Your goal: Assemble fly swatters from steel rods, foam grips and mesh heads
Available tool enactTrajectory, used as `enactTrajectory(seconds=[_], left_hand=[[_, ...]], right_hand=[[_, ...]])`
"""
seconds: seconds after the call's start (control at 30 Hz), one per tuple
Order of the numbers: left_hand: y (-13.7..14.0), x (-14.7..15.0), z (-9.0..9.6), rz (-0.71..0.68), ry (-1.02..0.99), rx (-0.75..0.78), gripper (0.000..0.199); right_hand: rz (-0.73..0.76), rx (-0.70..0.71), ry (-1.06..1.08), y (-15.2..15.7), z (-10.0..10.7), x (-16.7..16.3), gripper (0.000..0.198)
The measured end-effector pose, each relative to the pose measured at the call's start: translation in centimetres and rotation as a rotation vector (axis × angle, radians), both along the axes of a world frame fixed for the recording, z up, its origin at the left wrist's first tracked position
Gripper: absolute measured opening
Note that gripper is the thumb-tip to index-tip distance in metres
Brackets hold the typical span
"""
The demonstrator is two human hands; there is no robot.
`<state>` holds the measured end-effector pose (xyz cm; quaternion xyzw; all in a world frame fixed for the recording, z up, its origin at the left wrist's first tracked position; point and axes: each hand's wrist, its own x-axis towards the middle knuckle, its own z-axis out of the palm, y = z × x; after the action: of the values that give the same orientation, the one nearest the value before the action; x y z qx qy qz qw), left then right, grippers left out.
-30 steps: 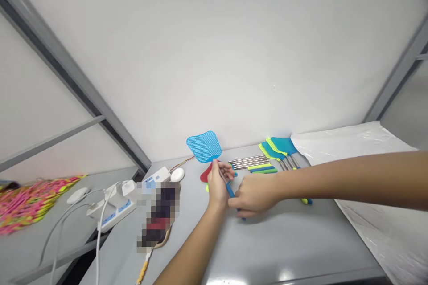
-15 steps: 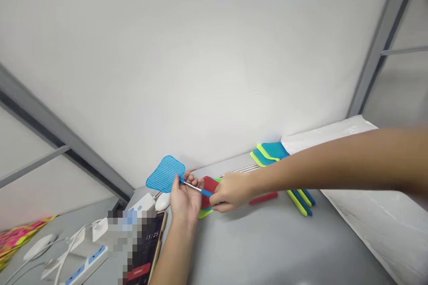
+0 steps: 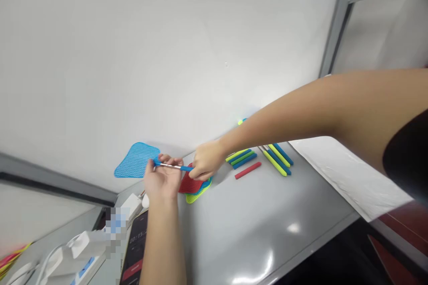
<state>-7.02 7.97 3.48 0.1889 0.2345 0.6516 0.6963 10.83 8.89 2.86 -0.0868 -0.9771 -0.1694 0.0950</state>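
A blue fly swatter [image 3: 135, 162] with a mesh head and a thin metal rod is held between my two hands, above the grey table. My left hand [image 3: 163, 183] is turned palm up, its thumb and curled fingers at the swatter's neck. Wrapped round the blue handle is my right hand [image 3: 207, 159], which hides most of that handle. Below the hands lies a pile of swatters with a red head [image 3: 189, 184] on top and a yellow-green head [image 3: 197, 197] underneath. Their rods are partly hidden by my right hand and forearm.
To the right of the pile lie a red handle [image 3: 248, 170] and another bunch of swatter handles [image 3: 279, 162]. A white plastic sheet or bag [image 3: 351, 178] covers the table's right side. At left are a phone [image 3: 133, 254], a power strip [image 3: 87, 271] and cables. A white wall [image 3: 167, 53] rises behind.
The camera view has shifted, so the table's front edge now shows. Both hands still hold the blue swatter, whose rod lies more level in the picture.
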Motion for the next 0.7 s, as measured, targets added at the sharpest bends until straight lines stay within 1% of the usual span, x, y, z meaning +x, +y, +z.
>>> enactTrajectory(seconds=[0.17,0.4,0.57,0.7], left_hand=[[0.4,-1.2,-0.4,0.014,-0.011,0.044,0.033],[0.2,-1.8,-0.7,0.012,0.004,0.113,0.032],[0.3,-1.8,-1.4,0.025,0.045,0.134,0.03],[-0.1,-0.5,-1.8,0.018,0.112,0.127,0.031]], right_hand=[[0.015,0.01,0.004,0.4,0.3,-1.0,0.02],[0.091,0.045,-0.014,1.5,-0.4,-2.4,0.024],[0.063,0.048,-0.007,1.3,-1.4,-2.3,0.026],[0.006,0.042,0.002,0.3,-2.2,-1.2,0.027]])
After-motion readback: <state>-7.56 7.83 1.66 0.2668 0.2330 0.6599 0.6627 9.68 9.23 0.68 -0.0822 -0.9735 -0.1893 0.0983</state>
